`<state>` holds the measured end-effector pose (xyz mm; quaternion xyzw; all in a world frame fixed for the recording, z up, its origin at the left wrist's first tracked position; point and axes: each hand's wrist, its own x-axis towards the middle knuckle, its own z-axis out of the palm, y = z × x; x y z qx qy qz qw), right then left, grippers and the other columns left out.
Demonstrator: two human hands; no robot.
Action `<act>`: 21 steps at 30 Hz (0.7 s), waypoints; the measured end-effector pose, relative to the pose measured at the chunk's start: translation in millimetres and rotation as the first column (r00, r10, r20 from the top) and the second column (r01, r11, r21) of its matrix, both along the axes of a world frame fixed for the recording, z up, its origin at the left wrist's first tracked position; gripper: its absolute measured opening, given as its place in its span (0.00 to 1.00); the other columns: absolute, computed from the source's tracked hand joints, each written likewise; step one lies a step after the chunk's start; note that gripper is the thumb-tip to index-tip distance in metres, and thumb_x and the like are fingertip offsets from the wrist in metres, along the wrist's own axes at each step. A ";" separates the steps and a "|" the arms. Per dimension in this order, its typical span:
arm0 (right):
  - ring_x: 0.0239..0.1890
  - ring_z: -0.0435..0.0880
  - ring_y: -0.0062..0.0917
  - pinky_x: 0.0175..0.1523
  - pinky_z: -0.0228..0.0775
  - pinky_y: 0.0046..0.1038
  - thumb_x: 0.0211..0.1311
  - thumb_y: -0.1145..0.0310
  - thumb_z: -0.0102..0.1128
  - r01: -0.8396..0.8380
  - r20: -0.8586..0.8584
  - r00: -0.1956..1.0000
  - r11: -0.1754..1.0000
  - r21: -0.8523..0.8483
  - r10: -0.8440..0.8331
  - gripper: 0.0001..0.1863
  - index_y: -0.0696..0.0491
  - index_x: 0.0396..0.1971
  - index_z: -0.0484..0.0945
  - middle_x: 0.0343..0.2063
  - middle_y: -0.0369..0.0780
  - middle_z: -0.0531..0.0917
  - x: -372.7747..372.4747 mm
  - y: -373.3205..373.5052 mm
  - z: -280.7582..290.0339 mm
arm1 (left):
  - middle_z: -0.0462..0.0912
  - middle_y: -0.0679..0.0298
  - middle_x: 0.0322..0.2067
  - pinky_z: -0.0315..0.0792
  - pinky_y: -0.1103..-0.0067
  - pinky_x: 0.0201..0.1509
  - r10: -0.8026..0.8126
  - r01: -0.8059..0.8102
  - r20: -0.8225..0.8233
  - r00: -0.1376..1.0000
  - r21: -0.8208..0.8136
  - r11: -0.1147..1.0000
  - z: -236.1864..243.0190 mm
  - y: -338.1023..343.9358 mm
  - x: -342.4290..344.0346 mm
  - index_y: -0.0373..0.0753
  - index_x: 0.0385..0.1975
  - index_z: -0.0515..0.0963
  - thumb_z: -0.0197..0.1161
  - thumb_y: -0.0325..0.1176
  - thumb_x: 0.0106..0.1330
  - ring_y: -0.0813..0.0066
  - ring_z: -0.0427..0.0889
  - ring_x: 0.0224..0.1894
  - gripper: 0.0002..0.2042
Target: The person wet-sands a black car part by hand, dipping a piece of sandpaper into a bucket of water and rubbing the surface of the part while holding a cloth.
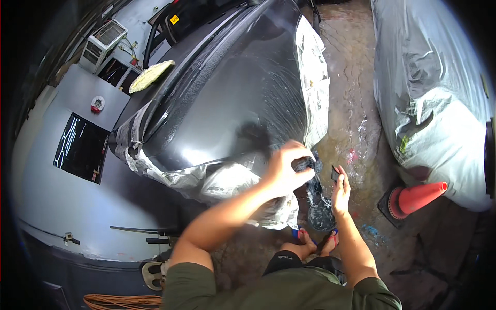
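Left hand (288,169): curled, with thumb and fingers bent around one dark crumpled wad (311,164); material hard to make out, part of it covered by the fingers.
Right hand (341,195): half-curled, pinching one small dark flat block (336,174) at the fingertips; just beside the wad, not touching it; lower part of the block covered by the thumb.
Wet dark shape (321,216): one, rounded, below the wad and near the feet; impossible to tell whether a container or a puddle.
Sandals (333,240): two, red and blue, worn on two feet, ankles partly behind dark shorts.
Car panel (222,108): one, dark and wet, ahead and to the left of both hands; far end cut short by the upper edge.
Masking paper (314,85): crumpled along the panel's right and near edges; too overlapped for a count.
Yellow fluffy pad (151,76): one, by the panel's left side; underside hidden.
Cone (416,200): one, red-orange, on a dark base, well to the right.
Grey sheet (434,88): one, draped over a large bulk; contents hidden, top cut off.
Orange cord (123,301): coiled at lower left, cropped by the edge; loops too bunched to count.
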<state>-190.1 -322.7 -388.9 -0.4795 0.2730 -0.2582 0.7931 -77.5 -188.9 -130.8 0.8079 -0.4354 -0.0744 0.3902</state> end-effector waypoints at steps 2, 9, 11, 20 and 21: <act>0.79 0.73 0.36 0.84 0.58 0.37 0.94 0.46 0.44 -0.092 -0.077 0.993 0.992 -0.092 0.085 0.35 0.61 0.79 0.71 0.74 0.50 0.79 21.9 3.0 38.4 | 0.89 0.57 0.47 0.83 0.70 0.56 -0.089 0.105 0.321 0.943 -0.032 0.994 77.6 6.1 39.8 0.36 0.41 0.88 0.79 0.22 0.53 0.62 0.89 0.51 0.14; 0.81 0.72 0.52 0.86 0.59 0.47 0.92 0.56 0.48 -0.050 0.275 0.913 0.750 -0.660 0.302 0.29 0.64 0.75 0.73 0.75 0.59 0.77 117.6 48.9 149.9 | 0.87 0.63 0.57 0.84 0.62 0.64 -0.261 -0.083 0.792 0.552 0.363 0.928 241.3 14.7 163.3 0.46 0.59 0.90 0.75 0.20 0.59 0.51 0.89 0.56 0.25; 0.82 0.69 0.56 0.86 0.58 0.52 0.89 0.56 0.53 0.072 0.363 0.861 0.620 -0.781 0.356 0.29 0.62 0.75 0.74 0.76 0.59 0.75 139.8 64.9 169.5 | 0.85 0.64 0.63 0.83 0.63 0.66 -0.396 -0.292 0.803 0.446 0.548 0.784 250.5 16.4 188.9 0.48 0.59 0.91 0.75 0.22 0.61 0.52 0.85 0.62 0.24; 0.83 0.68 0.55 0.83 0.64 0.60 0.68 0.59 0.77 0.256 0.386 0.704 0.294 -0.921 0.597 0.38 0.55 0.75 0.78 0.76 0.51 0.77 199.2 78.8 209.0 | 0.91 0.57 0.58 0.84 0.59 0.67 -0.424 -0.376 0.720 0.550 0.666 0.644 239.3 31.7 241.7 0.40 0.57 0.91 0.83 0.45 0.62 0.51 0.86 0.65 0.25; 0.82 0.70 0.56 0.82 0.65 0.60 0.71 0.58 0.74 0.222 0.436 0.723 0.417 -0.881 0.536 0.36 0.56 0.75 0.77 0.74 0.51 0.79 206.8 73.7 212.2 | 0.91 0.55 0.56 0.85 0.59 0.66 -0.352 -0.417 0.743 0.570 0.630 0.655 242.7 27.6 250.9 0.39 0.57 0.91 0.82 0.44 0.63 0.50 0.88 0.62 0.25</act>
